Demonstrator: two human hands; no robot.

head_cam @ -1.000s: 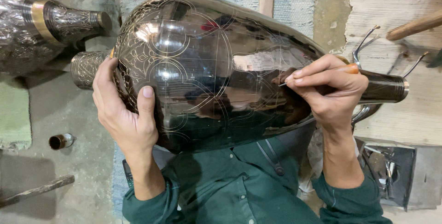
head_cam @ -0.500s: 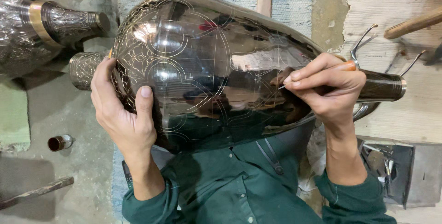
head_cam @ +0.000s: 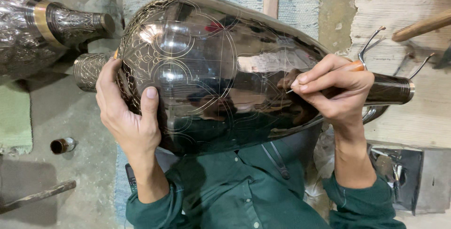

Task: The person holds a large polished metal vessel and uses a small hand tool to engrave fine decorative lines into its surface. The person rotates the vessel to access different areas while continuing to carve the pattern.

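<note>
Nearest the camera, the person's green shirt (head_cam: 244, 196) fills the lower middle, with both sleeves rising toward a large dark metal vase (head_cam: 221, 69) that lies on its side across the lap. The left hand (head_cam: 127, 111) spreads wide over the vase's rounded body near the engraved end; the thumb presses flat on the polished surface and the fingers curl around the far curve, an open, cradling grip. The right hand (head_cam: 336, 90) has its grip pressed together, fingertips pinching a thin engraving tool (head_cam: 329, 71) with an orange handle; the fine point touches the vase's surface close to its narrow neck (head_cam: 392, 89).

The vase's skin is mirror-bright, scored with thin circles and straight guide lines, and dense engraved ornament covers the part under the left hand's fingers.

Farther off, the bare concrete floor (head_cam: 70, 116) carries a small dark cylinder (head_cam: 61, 145) and a rod (head_cam: 37, 195) at the lower left. A second engraved vase (head_cam: 42, 27) with a brass band lies at the upper left. Woven cloth (head_cam: 399, 36) covers the ground at the right, where a wooden handle (head_cam: 420, 26) and metal dividers (head_cam: 371, 45) rest beyond the neck.
</note>
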